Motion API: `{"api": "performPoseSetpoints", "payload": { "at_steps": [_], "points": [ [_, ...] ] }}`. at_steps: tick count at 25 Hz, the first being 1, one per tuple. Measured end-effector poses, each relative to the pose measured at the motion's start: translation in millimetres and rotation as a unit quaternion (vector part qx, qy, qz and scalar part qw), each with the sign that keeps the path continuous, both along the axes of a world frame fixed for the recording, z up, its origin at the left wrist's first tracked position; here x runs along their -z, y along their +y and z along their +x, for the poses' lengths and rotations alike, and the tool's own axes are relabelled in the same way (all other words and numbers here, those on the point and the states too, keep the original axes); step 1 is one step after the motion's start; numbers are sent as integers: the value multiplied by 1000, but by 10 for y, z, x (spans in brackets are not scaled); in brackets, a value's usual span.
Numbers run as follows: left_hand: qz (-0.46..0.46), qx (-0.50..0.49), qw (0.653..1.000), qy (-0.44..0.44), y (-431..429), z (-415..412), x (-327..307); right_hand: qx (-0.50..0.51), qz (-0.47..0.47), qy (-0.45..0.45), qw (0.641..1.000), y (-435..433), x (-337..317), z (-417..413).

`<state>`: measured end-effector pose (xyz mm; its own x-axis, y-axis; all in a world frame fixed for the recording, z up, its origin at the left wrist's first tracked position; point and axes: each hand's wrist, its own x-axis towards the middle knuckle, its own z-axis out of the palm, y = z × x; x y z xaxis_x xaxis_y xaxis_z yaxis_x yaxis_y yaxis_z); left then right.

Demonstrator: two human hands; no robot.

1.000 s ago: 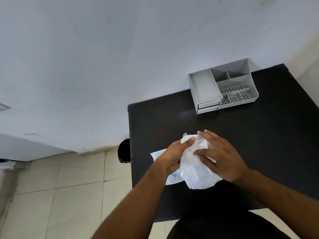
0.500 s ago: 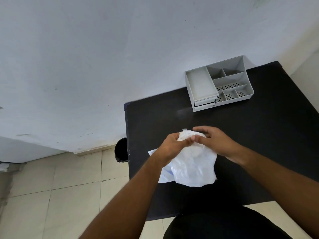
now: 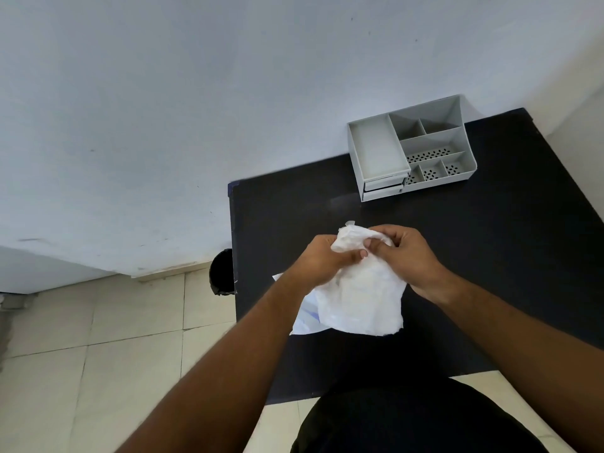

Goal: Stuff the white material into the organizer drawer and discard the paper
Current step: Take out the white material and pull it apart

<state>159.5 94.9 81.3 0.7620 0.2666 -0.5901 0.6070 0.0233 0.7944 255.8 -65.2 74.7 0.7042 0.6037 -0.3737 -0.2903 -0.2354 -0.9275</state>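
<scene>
At the far left, beside the table point(image 3: 490, 223), a dark bin point(image 3: 223, 273) is seen on the floor, half cut off by the table edge, so its opening cannot be judged; it is probably where the paper belongs. Next, the left hand point(image 3: 322, 261) is closed on the white material point(image 3: 359, 299), with the thumb pressed across its upper left part, and a pale sheet of paper point(image 3: 304, 318) is glimpsed beneath, mostly covered by the forearm and the material. The material is held just above the near middle of the table, its top bunched between both hands and its lower part hanging loose. The right hand point(image 3: 405, 256) is pinched onto the bunched top from the other side. The step in hand is judged to be the gathering of the material into a wad, and it is best done by folding the loose lower edge inward and squeezing it small, since the drawers point(image 3: 384, 186) look shallow. A drawer must be pulled out first, as both appear shut. To the right and well apart, against the wall, the grey organizer point(image 3: 376, 148) is set with its compartments bare. Whether the paper is stuck to the material cannot be told, and the drawer handles are too small to make out.
</scene>
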Motion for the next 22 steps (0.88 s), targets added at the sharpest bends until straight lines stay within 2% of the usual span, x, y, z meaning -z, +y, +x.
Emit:
{"api": "performPoseSetpoints", "payload": {
  "at_steps": [5, 8, 10, 13, 15, 19, 22],
  "points": [
    [91, -16, 995, -25, -114, 70, 122, 20, -13, 19, 1000, -24, 64, 49],
    [90, -36, 995, -15, -124, 100, 132, -38, 5, 58, 998, -82, 24, 113],
    [53, -24, 998, 6, -104, 85, 76, -66, 8, 68, 995, -115, -3, 168],
    [-102, -22, 994, 39, 4, 22, 66, -63, -2, 52, 997, -79, 1, 202],
    [-173, -32, 983, 48, 46, 9, 77, -65, -28, 33, 997, -55, 29, 194],
    [-143, -37, 988, 34, -29, 118, 57, -102, -62, -43, 992, -50, 69, 157],
    [-226, -96, 968, 53, -16, 144, 104, -106, -85, -78, 988, -45, 23, 152]
  ]
}}
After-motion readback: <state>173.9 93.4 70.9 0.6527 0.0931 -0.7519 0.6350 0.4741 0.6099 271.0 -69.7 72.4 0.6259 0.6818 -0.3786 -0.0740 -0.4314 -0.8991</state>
